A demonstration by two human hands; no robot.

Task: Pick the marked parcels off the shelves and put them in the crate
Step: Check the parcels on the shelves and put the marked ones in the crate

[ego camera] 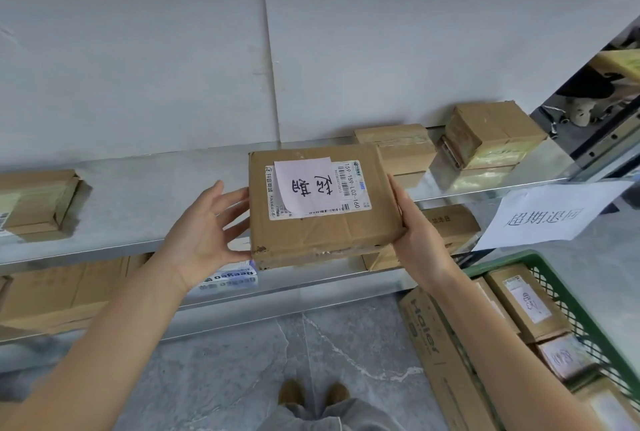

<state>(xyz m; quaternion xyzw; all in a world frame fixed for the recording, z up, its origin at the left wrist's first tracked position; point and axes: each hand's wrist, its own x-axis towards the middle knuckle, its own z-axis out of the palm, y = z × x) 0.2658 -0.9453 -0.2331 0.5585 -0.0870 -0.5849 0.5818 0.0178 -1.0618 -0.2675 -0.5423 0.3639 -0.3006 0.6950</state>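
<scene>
Parcel [322, 202] position?
— Raised over the shelf's [138, 195] front edge, label up. Right hand [420, 233] grips its right side; left hand [204, 222] open, straight fingertips touching its left side

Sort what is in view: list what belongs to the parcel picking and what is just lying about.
Job in hand:
marked parcel, gripped by the right hand, touched by the left hand
green crate
noted parcels inside it

Lying about:
left shelf box
middle shelf box
right shelf box
paper sign
Haier carton beside the crate
</scene>
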